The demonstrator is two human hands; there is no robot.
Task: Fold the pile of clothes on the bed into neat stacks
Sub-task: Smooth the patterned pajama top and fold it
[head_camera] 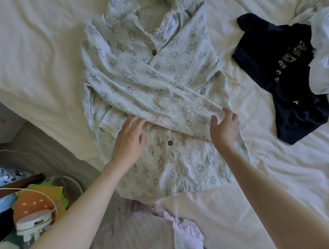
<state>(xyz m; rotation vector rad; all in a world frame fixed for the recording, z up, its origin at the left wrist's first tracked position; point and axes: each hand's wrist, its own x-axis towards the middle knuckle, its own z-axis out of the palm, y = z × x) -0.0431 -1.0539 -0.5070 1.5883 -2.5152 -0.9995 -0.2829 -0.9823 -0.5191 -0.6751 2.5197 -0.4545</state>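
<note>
My left hand [129, 137] lies flat, fingers relaxed, on the pajama shirt [152, 90] spread mid-bed [32, 55]; my right hand [225, 127] hovers with fingers loosely spread at the crossed sleeve's [158, 98] end. I should smooth that sleeve before folding upward. Farther right lies a navy garment [283, 83].

We took it for a home bedroom: a bed [32, 55] under rumpled white sheets, a printed pyjama shirt [148, 83] and dark top [283, 76] lying there, a burger-shaped cushion [33, 204] among floor clutter alongside.
</note>
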